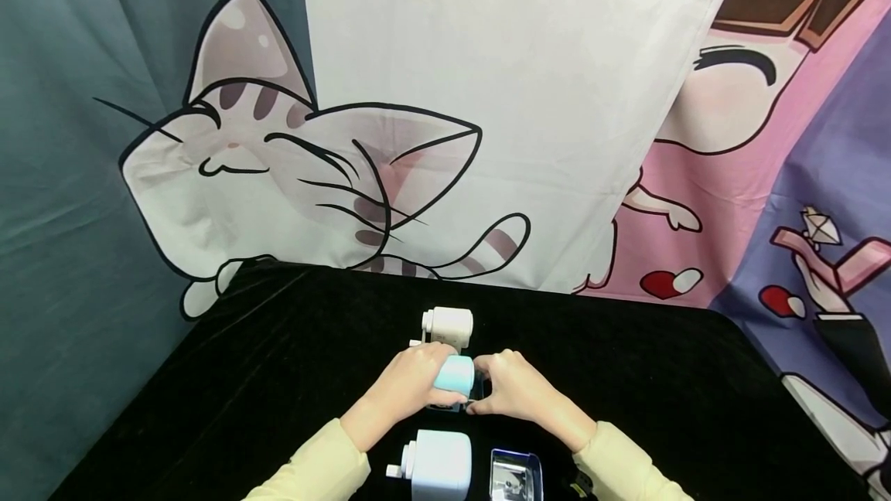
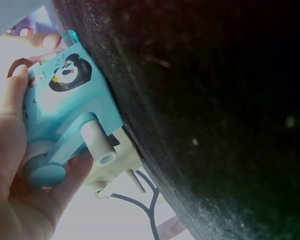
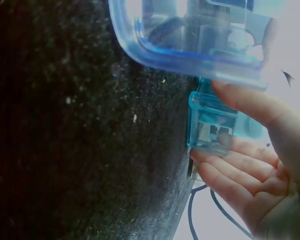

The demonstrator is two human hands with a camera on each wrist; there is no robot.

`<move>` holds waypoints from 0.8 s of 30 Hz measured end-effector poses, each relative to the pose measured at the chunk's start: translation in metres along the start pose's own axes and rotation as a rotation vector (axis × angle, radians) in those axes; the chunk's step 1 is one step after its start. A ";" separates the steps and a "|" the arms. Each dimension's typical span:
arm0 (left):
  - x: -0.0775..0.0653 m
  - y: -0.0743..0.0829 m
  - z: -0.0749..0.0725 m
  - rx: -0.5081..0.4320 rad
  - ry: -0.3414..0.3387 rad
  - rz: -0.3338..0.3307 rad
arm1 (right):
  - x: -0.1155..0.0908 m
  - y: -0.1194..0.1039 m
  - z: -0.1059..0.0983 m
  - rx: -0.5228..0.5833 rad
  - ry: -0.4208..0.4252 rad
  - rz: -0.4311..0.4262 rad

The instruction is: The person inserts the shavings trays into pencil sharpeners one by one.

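Note:
A light-blue crank pencil sharpener (image 1: pixel 455 374) with a panda picture lies under both hands mid-table. My left hand (image 1: pixel 419 377) grips its body, fingers on one side and thumb on the other. In the left wrist view, its crank handle (image 2: pixel 70 140) points toward the wrist. My right hand (image 1: pixel 513 386) is at the opposite end, thumb and fingertips around the clear teal shavings drawer (image 3: pixel 212 125). In the left wrist view, a teal edge of the drawer (image 2: pixel 70 37) juts past the sharpener's body.
A white crank sharpener (image 1: pixel 448 326) stands behind the hands. Nearer me are a larger pale-blue sharpener (image 1: pixel 440 464) and a clear blue-rimmed bin (image 1: pixel 516 476). Black cloth (image 1: pixel 313 354) covers the table; printed curtains (image 1: pixel 501 99) hang behind it.

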State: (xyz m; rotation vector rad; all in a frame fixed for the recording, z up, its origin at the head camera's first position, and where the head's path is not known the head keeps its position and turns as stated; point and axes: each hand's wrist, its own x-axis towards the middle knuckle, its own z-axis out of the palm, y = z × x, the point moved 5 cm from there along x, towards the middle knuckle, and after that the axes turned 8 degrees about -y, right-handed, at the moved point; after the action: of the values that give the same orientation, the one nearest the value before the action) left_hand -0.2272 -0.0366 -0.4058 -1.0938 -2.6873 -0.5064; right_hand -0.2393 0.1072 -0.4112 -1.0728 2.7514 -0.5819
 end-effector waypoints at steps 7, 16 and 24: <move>0.001 0.000 -0.002 -0.032 -0.029 -0.018 | 0.000 0.001 0.001 0.021 -0.001 0.002; -0.002 -0.002 0.000 -0.052 -0.045 -0.029 | -0.001 0.003 0.004 0.047 0.011 -0.022; 0.000 -0.001 -0.002 -0.054 -0.043 -0.033 | -0.002 0.004 0.001 0.091 0.011 -0.039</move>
State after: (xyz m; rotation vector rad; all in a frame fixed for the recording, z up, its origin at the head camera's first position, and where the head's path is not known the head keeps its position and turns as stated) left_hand -0.2277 -0.0378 -0.4042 -1.0887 -2.7480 -0.5705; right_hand -0.2401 0.1112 -0.4142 -1.1081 2.6896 -0.7133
